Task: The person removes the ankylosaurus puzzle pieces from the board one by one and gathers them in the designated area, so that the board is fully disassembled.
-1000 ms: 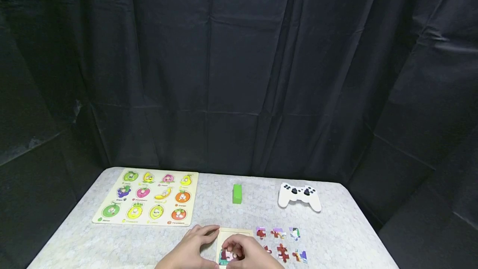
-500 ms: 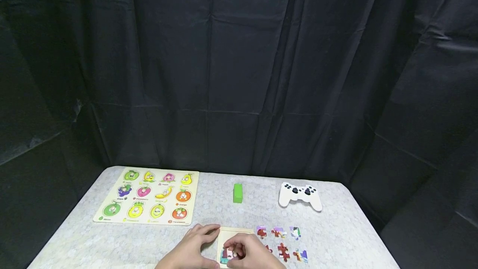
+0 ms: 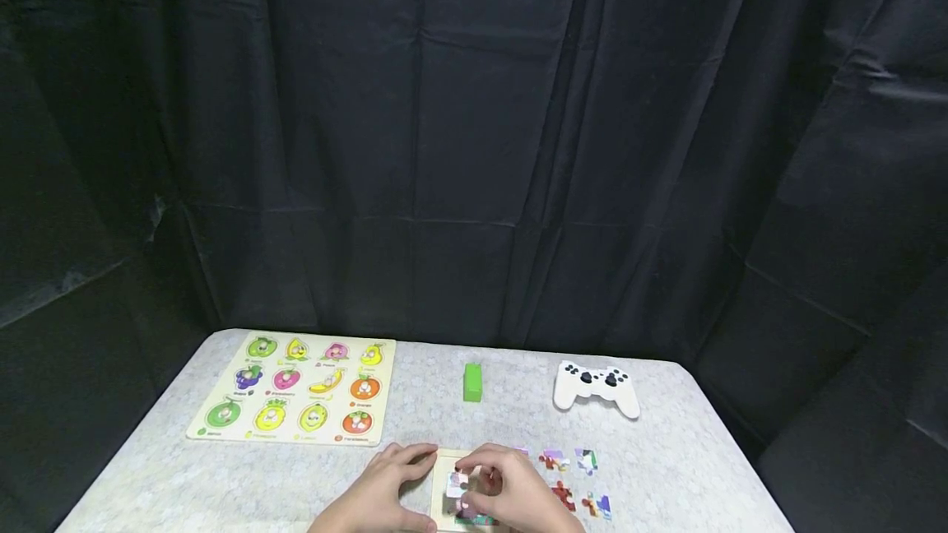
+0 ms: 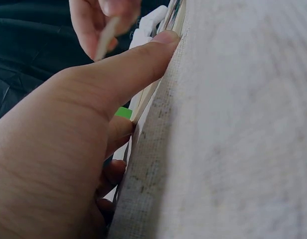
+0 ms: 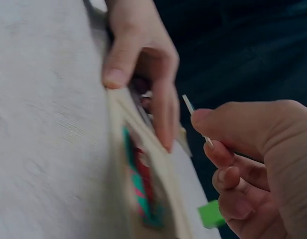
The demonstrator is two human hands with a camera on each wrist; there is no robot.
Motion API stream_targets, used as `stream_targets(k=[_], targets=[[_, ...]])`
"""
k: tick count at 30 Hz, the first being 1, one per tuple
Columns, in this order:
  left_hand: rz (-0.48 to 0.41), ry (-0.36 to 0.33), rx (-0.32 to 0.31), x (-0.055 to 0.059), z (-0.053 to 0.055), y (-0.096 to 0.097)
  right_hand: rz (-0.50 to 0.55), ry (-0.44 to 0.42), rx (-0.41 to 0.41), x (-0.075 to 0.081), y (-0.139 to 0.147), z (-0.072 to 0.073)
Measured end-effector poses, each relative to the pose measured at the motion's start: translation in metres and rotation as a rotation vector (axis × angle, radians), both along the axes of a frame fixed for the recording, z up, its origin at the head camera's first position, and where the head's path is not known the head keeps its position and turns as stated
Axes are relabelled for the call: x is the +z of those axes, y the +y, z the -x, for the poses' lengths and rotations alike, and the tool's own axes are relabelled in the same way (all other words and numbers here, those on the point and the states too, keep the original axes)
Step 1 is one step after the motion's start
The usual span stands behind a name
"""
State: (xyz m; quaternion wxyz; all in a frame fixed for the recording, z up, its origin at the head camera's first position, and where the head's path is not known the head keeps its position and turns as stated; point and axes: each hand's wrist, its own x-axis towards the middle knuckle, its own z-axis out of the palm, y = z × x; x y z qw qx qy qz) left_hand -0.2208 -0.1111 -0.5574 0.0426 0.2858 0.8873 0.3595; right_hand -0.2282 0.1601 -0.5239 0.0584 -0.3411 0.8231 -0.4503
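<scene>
Along the left side of a small wooden puzzle tray (image 3: 447,462), my left hand (image 3: 374,493) grips the rim, thumb at the near corner and forefinger at the far one. My right hand (image 3: 522,490) pinches a pale jigsaw piece (image 3: 455,485) between thumb and fingertips, tilted up above the tray. Edge-on, that thin jigsaw piece (image 5: 187,102) is apart from the tray in the right wrist view. Teal and red pieces (image 5: 143,186) lie inside the tray, blurred there. My right hand hides part of the tray in the head view.
Several loose jigsaw pieces (image 3: 561,494) lie right of the tray, some partly hidden by my right hand. Beyond are a green block (image 3: 472,382) and a white game controller (image 3: 596,389). A fruit peg board (image 3: 296,389) lies at the back left. Black cloth (image 3: 474,146) surrounds the table.
My right hand has shifted a little right and away from me, and a pale piece now shows raised in its fingertips above the tray. My left hand stays on the tray's rim.
</scene>
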Motion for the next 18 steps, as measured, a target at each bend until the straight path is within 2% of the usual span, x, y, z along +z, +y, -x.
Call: stream_targets(k=[4,7,11,15,18], targets=[[-0.018,-0.003,-0.015,-0.003,0.000,-0.001,0.013,0.086,-0.068,0.010,0.016,-0.004],[-0.022,-0.008,-0.019,-0.004,0.001,-0.002,0.035,0.188,-0.101,0.016,0.031,-0.009],[0.008,0.015,0.001,-0.002,0.001,-0.001,0.056,0.305,-0.107,0.021,0.049,-0.020],[0.016,0.021,0.013,0.000,0.001,0.000,0.061,0.332,-0.066,0.015,0.066,-0.034],[0.008,0.020,0.011,0.001,0.002,0.000,0.038,0.349,-0.035,0.003,0.079,-0.042]])
